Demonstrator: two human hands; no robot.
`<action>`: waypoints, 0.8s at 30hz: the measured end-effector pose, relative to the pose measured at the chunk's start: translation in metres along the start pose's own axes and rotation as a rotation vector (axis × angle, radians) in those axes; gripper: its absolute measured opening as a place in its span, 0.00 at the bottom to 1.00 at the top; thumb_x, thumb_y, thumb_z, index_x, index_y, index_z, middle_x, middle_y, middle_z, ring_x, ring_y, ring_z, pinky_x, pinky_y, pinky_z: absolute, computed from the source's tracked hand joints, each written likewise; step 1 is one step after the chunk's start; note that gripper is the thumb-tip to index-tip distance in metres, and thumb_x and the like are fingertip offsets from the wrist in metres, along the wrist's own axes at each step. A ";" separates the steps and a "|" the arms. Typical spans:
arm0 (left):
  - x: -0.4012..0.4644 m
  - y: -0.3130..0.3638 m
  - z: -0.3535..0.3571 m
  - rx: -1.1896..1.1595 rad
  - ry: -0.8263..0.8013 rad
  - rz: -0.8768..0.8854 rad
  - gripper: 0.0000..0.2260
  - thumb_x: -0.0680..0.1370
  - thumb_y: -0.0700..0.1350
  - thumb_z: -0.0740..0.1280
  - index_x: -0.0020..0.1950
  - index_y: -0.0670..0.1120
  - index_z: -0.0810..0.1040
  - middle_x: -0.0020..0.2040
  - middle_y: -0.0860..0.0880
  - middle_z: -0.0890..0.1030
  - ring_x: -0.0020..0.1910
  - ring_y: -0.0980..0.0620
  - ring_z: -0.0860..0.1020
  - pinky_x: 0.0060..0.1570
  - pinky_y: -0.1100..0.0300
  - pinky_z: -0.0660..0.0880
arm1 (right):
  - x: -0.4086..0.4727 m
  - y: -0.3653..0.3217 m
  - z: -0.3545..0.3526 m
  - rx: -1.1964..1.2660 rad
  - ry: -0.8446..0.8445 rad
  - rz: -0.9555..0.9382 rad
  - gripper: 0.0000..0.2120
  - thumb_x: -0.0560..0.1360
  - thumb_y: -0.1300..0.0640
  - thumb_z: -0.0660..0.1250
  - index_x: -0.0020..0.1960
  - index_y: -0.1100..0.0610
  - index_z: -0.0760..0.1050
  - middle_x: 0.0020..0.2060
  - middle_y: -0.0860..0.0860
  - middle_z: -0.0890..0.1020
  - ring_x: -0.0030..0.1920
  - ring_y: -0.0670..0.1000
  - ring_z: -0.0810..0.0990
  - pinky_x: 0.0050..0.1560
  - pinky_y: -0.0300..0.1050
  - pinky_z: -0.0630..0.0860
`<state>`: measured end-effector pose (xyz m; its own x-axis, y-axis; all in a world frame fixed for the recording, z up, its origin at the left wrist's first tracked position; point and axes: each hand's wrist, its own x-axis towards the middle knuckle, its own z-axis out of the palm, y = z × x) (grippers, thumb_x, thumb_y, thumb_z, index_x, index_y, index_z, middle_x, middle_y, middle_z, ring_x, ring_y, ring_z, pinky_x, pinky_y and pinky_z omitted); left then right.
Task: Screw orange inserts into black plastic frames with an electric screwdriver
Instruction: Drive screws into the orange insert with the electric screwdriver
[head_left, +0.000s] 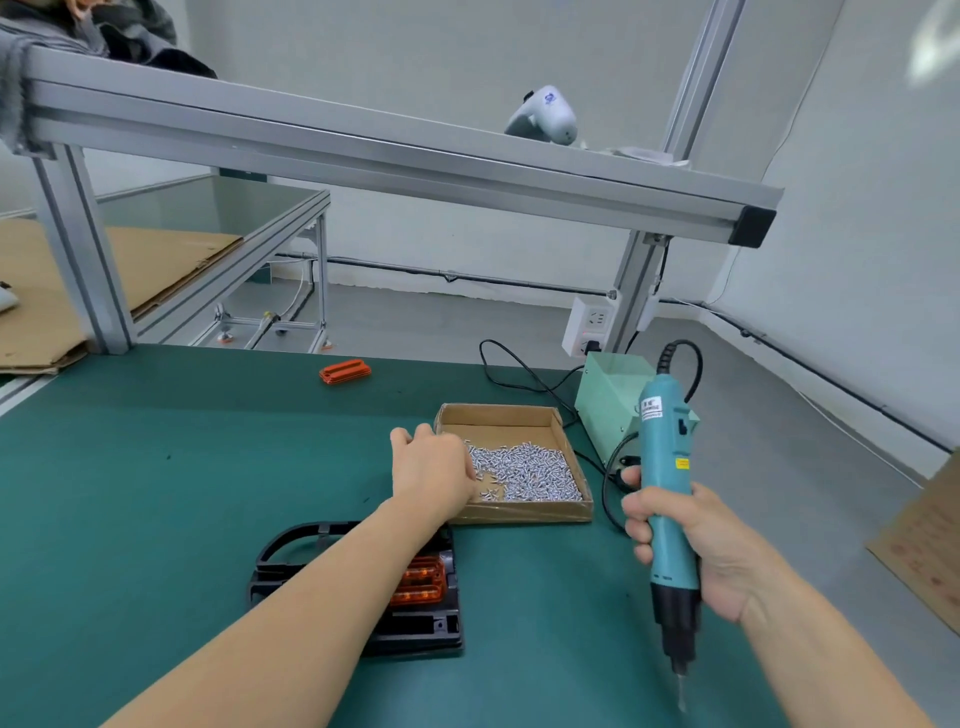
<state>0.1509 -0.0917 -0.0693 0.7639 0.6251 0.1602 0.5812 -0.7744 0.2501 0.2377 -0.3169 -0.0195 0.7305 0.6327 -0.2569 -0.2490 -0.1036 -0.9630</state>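
Bench surface was a green mat (156, 493) under a grey aluminium-profile frame (363, 156). Right hand (691, 540) gripped the teal electric screwdriver (667, 499), fingers wrapped round its barrel; tool held near upright, slightly tilted, black nose and bit pointing down above the mat, coiled black cord leaving its top. Left hand (431, 467) reached over the near-left corner of the shallow open cardboard tray (498, 415), fingers down among the small silver screws (524, 473) heaped inside. Fingertips were hidden behind the back of the hand, so could not tell whether they pinched a screw or were merely touching the pile.

Black plastic frame with curved handle-like end (311, 540) lay flat on the mat, just in front of the tray, partly covered by the left forearm. Translucent orange ribbed insert (421, 584) sat in the frame's right-hand section. Second orange insert (345, 372) lay alone far back on the mat, well apart from the frame.

Pale green metal power-supply box (608, 405) stood beside the tray, to its right, behind the screwdriver. White socket strip (589, 325) was fixed to the frame's upright behind it. White handheld device (545, 117) rested on the overhead shelf.
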 end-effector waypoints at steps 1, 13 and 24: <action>0.001 0.000 0.001 0.015 0.006 -0.001 0.06 0.74 0.54 0.69 0.47 0.56 0.84 0.49 0.52 0.80 0.56 0.50 0.68 0.58 0.53 0.59 | 0.000 -0.002 0.003 0.040 -0.022 -0.013 0.12 0.71 0.71 0.66 0.51 0.59 0.74 0.27 0.52 0.72 0.24 0.48 0.70 0.23 0.40 0.70; 0.009 0.007 0.002 0.164 0.021 0.163 0.09 0.77 0.42 0.61 0.47 0.49 0.81 0.47 0.51 0.79 0.53 0.49 0.70 0.53 0.54 0.59 | -0.006 -0.008 0.021 0.366 -0.062 -0.153 0.14 0.61 0.65 0.69 0.45 0.55 0.71 0.29 0.50 0.69 0.26 0.47 0.68 0.24 0.39 0.70; -0.071 -0.023 -0.048 -1.444 -0.141 -0.087 0.02 0.67 0.38 0.75 0.38 0.44 0.85 0.37 0.44 0.83 0.34 0.54 0.76 0.38 0.64 0.76 | -0.021 -0.028 0.048 0.702 -0.071 -0.360 0.08 0.66 0.62 0.66 0.40 0.51 0.70 0.29 0.47 0.69 0.26 0.44 0.68 0.27 0.36 0.71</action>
<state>0.0696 -0.1139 -0.0407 0.8119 0.5833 0.0227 -0.0919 0.0894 0.9918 0.1993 -0.2902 0.0172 0.8062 0.5850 0.0886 -0.3655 0.6101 -0.7030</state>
